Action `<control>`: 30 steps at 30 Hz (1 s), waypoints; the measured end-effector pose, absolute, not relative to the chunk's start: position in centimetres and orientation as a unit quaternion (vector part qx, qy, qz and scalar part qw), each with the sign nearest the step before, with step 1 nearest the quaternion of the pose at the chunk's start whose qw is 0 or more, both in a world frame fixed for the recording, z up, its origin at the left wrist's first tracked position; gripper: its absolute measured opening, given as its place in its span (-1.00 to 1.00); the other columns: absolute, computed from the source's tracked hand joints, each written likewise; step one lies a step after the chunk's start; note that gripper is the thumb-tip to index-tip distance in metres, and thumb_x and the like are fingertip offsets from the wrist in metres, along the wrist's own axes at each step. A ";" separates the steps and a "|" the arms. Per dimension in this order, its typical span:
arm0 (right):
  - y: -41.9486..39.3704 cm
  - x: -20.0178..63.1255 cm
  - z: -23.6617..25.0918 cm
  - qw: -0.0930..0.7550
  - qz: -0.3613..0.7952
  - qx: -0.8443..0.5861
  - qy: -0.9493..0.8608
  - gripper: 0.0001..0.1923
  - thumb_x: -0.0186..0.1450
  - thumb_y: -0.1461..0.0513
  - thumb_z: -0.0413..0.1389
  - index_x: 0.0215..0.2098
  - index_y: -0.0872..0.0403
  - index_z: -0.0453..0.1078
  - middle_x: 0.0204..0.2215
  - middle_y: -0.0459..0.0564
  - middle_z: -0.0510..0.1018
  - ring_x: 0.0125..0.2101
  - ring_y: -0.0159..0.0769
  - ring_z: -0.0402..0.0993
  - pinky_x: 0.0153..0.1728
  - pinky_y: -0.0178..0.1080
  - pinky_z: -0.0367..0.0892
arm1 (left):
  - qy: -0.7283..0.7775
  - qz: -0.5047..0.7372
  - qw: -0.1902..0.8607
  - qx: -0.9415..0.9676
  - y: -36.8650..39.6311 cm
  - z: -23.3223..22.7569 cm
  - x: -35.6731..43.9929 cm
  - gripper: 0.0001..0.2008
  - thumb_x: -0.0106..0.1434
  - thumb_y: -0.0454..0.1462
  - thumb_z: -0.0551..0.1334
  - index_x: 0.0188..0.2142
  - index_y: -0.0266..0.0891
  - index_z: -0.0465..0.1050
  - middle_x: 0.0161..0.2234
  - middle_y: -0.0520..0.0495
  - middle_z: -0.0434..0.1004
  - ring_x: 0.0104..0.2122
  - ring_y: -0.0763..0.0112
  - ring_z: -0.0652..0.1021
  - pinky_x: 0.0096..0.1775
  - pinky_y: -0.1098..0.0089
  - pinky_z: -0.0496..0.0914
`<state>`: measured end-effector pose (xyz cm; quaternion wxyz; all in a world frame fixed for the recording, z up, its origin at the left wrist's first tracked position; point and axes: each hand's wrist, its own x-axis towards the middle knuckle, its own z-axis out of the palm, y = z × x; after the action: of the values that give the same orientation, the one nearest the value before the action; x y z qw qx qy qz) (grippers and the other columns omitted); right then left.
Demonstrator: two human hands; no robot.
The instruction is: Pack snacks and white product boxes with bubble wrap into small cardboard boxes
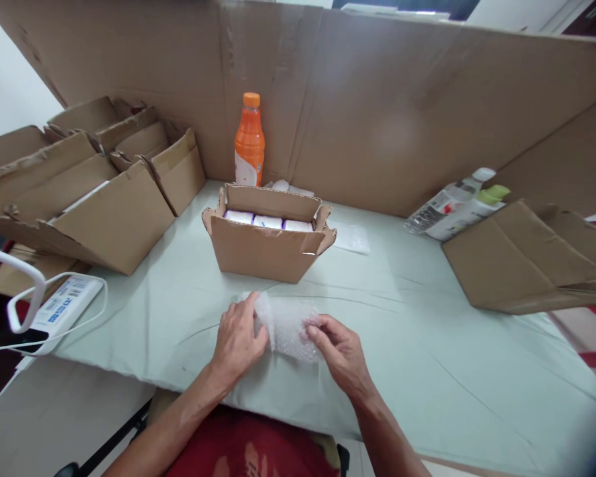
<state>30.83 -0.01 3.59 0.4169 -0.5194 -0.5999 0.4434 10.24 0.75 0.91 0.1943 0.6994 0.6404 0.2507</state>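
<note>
A sheet of bubble wrap (294, 331) lies near the front of the table, between my two hands. My left hand (238, 336) grips its left end, thumb and fingers closed around the edge. At the right end, my right hand (338, 348) pinches the wrap between thumb and fingers. Whether anything is inside the wrap cannot be made out. Just beyond it stands an open cardboard box (261, 248), with white-topped packs (269, 222) in a row inside.
An orange bottle (249, 142) stands behind the box, near a cardboard wall (377, 99). Several cardboard boxes (124, 225) crowd the left; a power strip (67, 305) with white cables sits by the left edge. Two bottles (449, 202) lean beside another box (516, 265) at right.
</note>
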 end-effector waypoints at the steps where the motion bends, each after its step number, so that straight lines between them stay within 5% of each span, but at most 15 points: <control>1: 0.1 31.1 3.3 0.418 0.454 -0.532 -0.579 -0.74 0.32 0.03 0.15 -0.30 0.05 0.50 -0.44 -0.04 0.55 -0.42 -0.29 0.45 -0.37 -0.29 0.36 | 0.638 0.268 0.221 0.687 0.8 0.8 9.9 -0.42 0.15 -0.38 0.12 0.20 -0.24 0.22 -0.23 -0.11 0.52 -0.20 0.16 0.51 -0.08 0.11 0.38; 8: 1.6 33.7 1.0 0.402 0.404 -0.622 -0.537 -0.67 0.27 -0.02 0.15 -0.28 0.09 0.47 -0.46 -0.05 0.51 -0.46 -0.30 0.38 -0.43 -0.28 0.31 | 0.592 0.384 0.411 0.577 0.1 2.5 7.6 -0.41 0.23 -0.21 0.20 0.24 -0.22 0.20 -0.37 0.07 0.43 -0.36 0.39 0.46 -0.16 0.27 0.37; 13: 1.1 34.2 1.8 0.418 0.226 -0.654 -0.589 -0.56 0.26 0.02 0.16 0.02 0.07 0.41 -0.01 0.15 0.53 -0.10 -0.11 0.48 -0.13 -0.09 0.39 | 0.582 0.408 0.469 0.524 -0.1 2.9 5.9 -0.40 0.19 -0.20 0.26 0.22 -0.23 0.23 -0.42 0.13 0.38 -0.37 0.43 0.46 -0.16 0.32 0.34; 19: -0.5 28.5 3.7 0.311 0.428 -0.502 -0.684 -0.26 0.21 -0.02 0.26 0.28 0.02 0.24 0.05 0.14 0.54 -0.09 -0.09 0.54 -0.08 -0.09 0.43 | 0.566 0.376 0.459 0.573 -0.6 2.1 7.9 -0.45 0.19 -0.24 0.24 0.19 -0.18 0.29 -0.42 0.12 0.39 -0.36 0.41 0.46 -0.20 0.35 0.35; 21: -0.1 27.0 3.5 0.302 0.436 -0.516 -0.673 -0.34 0.20 0.02 0.25 0.23 0.03 0.31 0.01 0.11 0.57 -0.09 -0.08 0.53 -0.06 -0.09 0.42 | 0.551 0.369 0.452 0.597 -0.7 2.3 8.6 -0.47 0.19 -0.25 0.24 0.18 -0.16 0.32 -0.41 0.10 0.40 -0.37 0.41 0.45 -0.20 0.36 0.35; 24: 1.0 27.0 2.7 0.347 0.450 -0.546 -0.616 -0.71 0.33 0.08 0.07 -0.11 0.05 0.49 -0.24 0.01 0.61 -0.25 -0.20 0.52 -0.22 -0.22 0.41 | 0.550 0.390 0.456 0.581 -0.7 2.3 7.8 -0.51 0.23 -0.23 0.20 0.17 -0.19 0.33 -0.42 0.10 0.38 -0.37 0.43 0.46 -0.17 0.36 0.37; 26: 1.5 27.9 2.2 0.374 0.464 -0.561 -0.575 -0.70 0.37 0.05 0.02 -0.28 0.06 0.48 -0.38 -0.05 0.56 -0.36 -0.27 0.45 -0.35 -0.28 0.36 | 0.577 0.407 0.445 0.551 -0.8 1.9 5.9 -0.52 0.26 -0.19 0.18 0.18 -0.20 0.32 -0.41 0.10 0.37 -0.37 0.44 0.47 -0.17 0.37 0.38; 30: 1.4 29.8 1.5 0.395 0.501 -0.578 -0.509 -0.62 0.25 -0.01 0.18 -0.12 0.08 0.44 -0.36 -0.03 0.55 -0.36 -0.26 0.46 -0.36 -0.27 0.36 | 0.656 0.382 0.360 0.542 -1.2 0.2 1.1 -0.49 0.23 -0.17 0.17 0.17 -0.23 0.33 -0.40 0.07 0.40 -0.38 0.41 0.47 -0.26 0.38 0.38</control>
<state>29.79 1.42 1.52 0.3954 -0.5776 -0.5091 0.5008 1.13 -1.25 0.17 0.3605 0.5419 0.6564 0.3815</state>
